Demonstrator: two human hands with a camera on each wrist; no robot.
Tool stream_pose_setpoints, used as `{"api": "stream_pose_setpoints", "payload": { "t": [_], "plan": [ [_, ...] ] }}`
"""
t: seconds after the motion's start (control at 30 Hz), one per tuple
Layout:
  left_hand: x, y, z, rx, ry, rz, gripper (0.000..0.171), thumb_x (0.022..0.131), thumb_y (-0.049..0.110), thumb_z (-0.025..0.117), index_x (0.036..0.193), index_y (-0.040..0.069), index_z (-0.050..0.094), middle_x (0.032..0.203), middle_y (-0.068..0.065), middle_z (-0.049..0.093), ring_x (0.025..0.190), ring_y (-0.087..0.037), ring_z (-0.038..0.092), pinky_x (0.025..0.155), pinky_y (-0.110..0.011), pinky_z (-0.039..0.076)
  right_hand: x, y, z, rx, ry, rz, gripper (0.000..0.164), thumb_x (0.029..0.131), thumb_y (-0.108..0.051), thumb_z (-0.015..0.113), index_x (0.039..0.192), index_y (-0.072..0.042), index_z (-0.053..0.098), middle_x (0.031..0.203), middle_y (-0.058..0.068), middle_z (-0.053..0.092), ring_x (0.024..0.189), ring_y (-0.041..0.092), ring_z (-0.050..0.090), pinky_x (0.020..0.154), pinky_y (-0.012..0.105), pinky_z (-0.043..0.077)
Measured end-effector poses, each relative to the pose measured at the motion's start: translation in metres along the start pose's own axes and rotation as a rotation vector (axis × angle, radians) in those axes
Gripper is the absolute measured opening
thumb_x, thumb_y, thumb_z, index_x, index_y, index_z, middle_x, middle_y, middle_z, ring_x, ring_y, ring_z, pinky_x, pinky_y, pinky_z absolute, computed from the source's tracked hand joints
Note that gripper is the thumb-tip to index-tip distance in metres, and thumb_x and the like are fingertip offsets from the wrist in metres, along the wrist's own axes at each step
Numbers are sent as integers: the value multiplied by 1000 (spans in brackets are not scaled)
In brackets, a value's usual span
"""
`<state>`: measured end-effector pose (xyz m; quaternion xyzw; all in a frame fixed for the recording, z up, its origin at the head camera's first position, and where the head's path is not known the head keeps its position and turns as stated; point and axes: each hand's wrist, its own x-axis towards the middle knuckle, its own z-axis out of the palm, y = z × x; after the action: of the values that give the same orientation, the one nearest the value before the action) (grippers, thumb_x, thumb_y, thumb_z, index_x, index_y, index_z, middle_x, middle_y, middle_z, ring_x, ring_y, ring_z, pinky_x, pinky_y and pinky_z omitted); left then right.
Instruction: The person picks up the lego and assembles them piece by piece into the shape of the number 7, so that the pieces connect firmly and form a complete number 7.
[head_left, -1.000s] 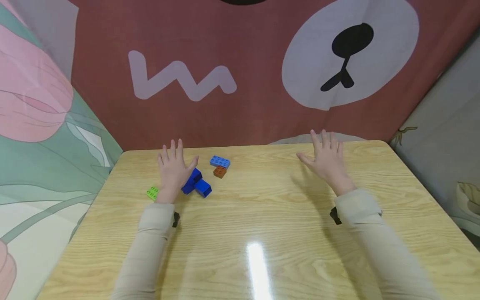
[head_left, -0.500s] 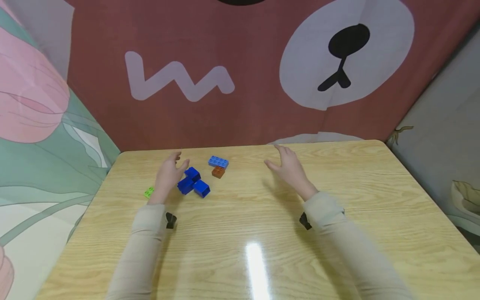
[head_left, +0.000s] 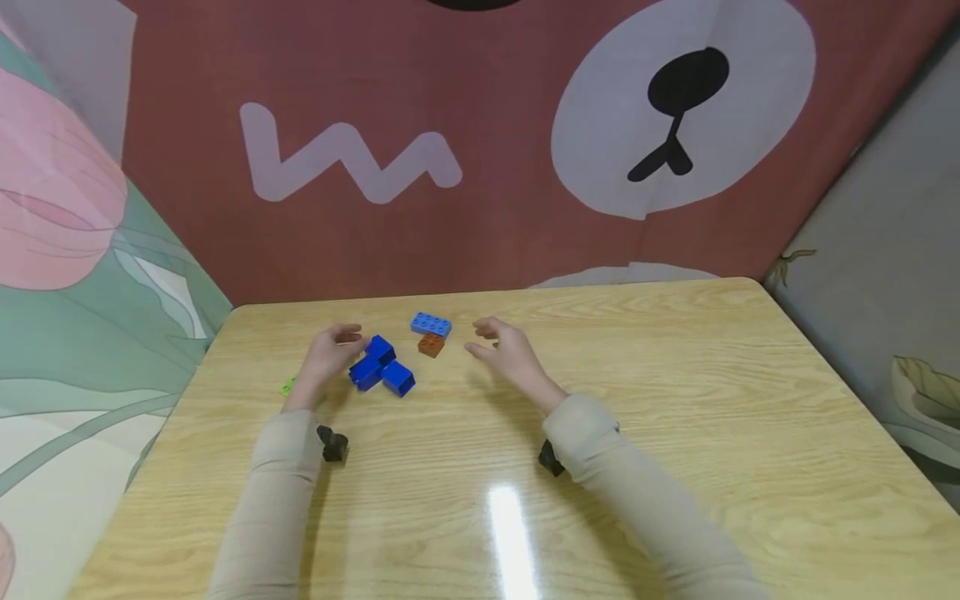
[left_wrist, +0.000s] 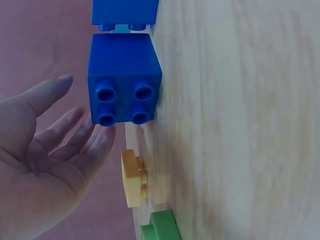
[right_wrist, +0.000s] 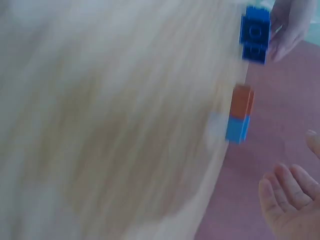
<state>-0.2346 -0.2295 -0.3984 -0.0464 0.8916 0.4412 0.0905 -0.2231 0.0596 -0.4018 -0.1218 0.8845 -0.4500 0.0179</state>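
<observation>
In the head view my left hand [head_left: 327,353] hovers with loosely bent fingers beside three dark blue bricks [head_left: 381,350] that lie close together. The left wrist view has its thumb and fingers apart, nothing between them, fingertips right by a blue brick [left_wrist: 122,80] with its studs facing the camera. My right hand [head_left: 512,354] is held over the table with fingers relaxed and holds nothing. Left of it sit a light blue brick [head_left: 431,323] and an orange-brown brick [head_left: 431,346], side by side. A lime green brick [head_left: 288,387] is mostly hidden behind the left wrist.
A yellow brick [left_wrist: 131,178] stands near the green one in the left wrist view. The wooden table [head_left: 675,367] ends at the back against a red-brown curtain [head_left: 510,225] printed with a cartoon animal. Black wrist cameras [head_left: 332,445] hang below both cuffs.
My right hand has swept left across the table toward the bricks. The left hand has come down and back slightly, its spread fingers now bent. The bricks lie as before.
</observation>
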Motion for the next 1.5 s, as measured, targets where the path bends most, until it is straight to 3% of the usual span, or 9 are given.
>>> {"api": "stream_pose_setpoints", "payload": {
  "t": [0.43, 0.83, 1.03, 1.3, 1.5],
  "plan": [
    [7, -5, 4, 36, -102, -50, 58, 97, 31, 55, 144, 0, 38, 144, -27, 41, 131, -40, 43, 111, -50, 38, 0, -16, 47, 159, -106, 45, 36, 90, -19, 67, 121, -2, 61, 123, 15, 64, 116, 30, 60, 96, 40, 53],
    [11, -7, 6, -1, -91, -101, 58, 96, 32, 56, 143, 0, 41, 145, -25, 42, 132, -39, 43, 112, -48, 38, 4, -27, 66, 196, -176, 91, 40, 87, -19, 70, 123, -1, 61, 121, 16, 64, 111, 30, 62, 93, 37, 54],
    [10, -7, 5, -4, -71, -84, 58, 95, 31, 58, 142, 0, 41, 145, -26, 42, 133, -39, 41, 112, -49, 37, 6, -34, 73, 187, -209, 99, 45, 88, -17, 70, 128, -2, 58, 127, 17, 61, 114, 30, 60, 94, 38, 54],
    [5, -11, 1, -27, -28, -80, 58, 95, 28, 58, 143, 0, 39, 147, -26, 39, 136, -41, 37, 113, -51, 36, 7, -39, 82, -60, -407, -114, 58, 93, -20, 62, 146, -12, 39, 148, 13, 41, 135, 28, 43, 112, 42, 40],
    [5, -14, -1, -49, -15, -70, 58, 95, 28, 59, 143, 1, 40, 147, -27, 39, 136, -41, 36, 112, -51, 36, 6, -39, 86, -275, -433, -171, 47, 96, -28, 57, 142, -22, 47, 141, 14, 46, 124, 25, 52, 103, 37, 47]
  ]
}}
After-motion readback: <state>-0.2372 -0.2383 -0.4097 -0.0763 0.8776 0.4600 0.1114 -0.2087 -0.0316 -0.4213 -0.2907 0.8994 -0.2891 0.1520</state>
